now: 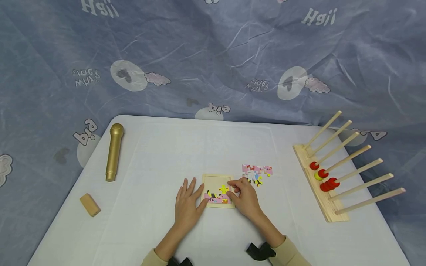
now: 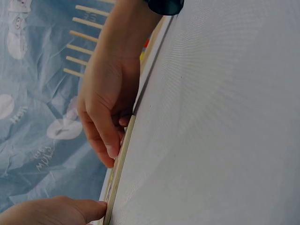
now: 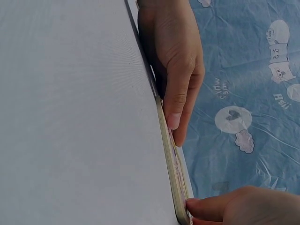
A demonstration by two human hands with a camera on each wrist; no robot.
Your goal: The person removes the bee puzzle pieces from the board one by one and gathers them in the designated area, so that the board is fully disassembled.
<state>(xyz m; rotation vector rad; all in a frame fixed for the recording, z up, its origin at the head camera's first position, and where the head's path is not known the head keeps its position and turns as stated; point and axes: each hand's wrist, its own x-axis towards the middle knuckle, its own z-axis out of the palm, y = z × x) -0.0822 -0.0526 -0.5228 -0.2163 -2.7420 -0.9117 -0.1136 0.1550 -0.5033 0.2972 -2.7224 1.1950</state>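
Note:
A small wooden puzzle tray (image 1: 217, 176) lies on the table, its lower part filled with pink and yellow picture pieces and its upper part bare wood. My left hand (image 1: 187, 210) rests at the tray's left side, fingers spread and fairly straight, the thumb on its lower left edge. My right hand (image 1: 247, 197) is over the right edge, fingers bent, thumb and index finger pinching a puzzle piece (image 1: 224, 189) with a yellow figure. Both wrist views show the tray edge-on, so the pieces are hard to make out there. Loose joined puzzle pieces (image 1: 256, 170) lie behind the right hand.
At the right stands a wooden peg rack (image 1: 319, 188) with red and yellow beads on some of its long rods. A gold toy microphone (image 1: 114, 153) and a wooden block (image 1: 90, 205) lie on the left. A patterned blue cloth (image 1: 206, 55) hangs behind the white table (image 1: 166, 147).

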